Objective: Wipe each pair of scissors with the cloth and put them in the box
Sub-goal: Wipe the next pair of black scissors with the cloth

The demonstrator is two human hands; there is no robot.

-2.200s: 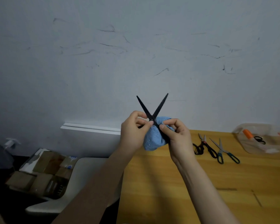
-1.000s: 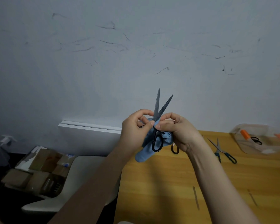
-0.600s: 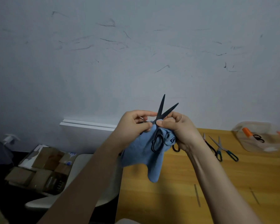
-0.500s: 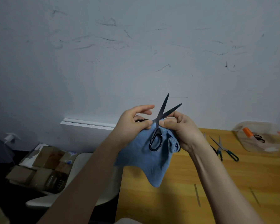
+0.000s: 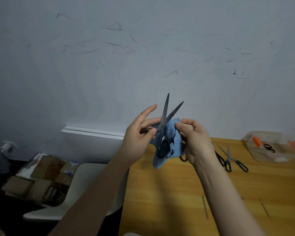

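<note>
- Wall (image 5: pixel 143 48): pale grey-blue with thin dark scuff marks, filling the upper two thirds of the frame.
- Table (image 5: pixel 177 193): yellow-brown wood grain, lower right of the frame.
- Chair (image 5: pixel 85 176): white moulded seat, lower centre-left, just beside the table edge.
- Cardboard boxes (image 5: pixel 41 178): brown, stacked on the dark floor at lower left.
- Box (image 5: pixel 262 157): clear plastic, on the table at the right edge; orange pieces and a black scissor handle show through its wall.
- Cloth (image 5: pixel 174 142): light blue, crumpled, hanging in mid-air at frame centre, behind the lower half of the held scissors.
- Right hand (image 5: pixel 196 142): thumb and curled fingers pinch the upper corner of the cloth.
- Left hand (image 5: pixel 138 133): thumb and bent fingers pinch one handle loop; the index finger points up, straight.
- Held scissors (image 5: pixel 163 126): raised above the table at frame centre, dull grey blades spread in a narrow V pointing up, one dark oval handle loop lying against the cloth.
- Teal-handled scissors (image 5: pixel 233 159): flat on the table, blades apart, between the right hand and the box.
- Black-handled scissors (image 5: pixel 220 159): on the table, partly hidden by the right hand.
</note>
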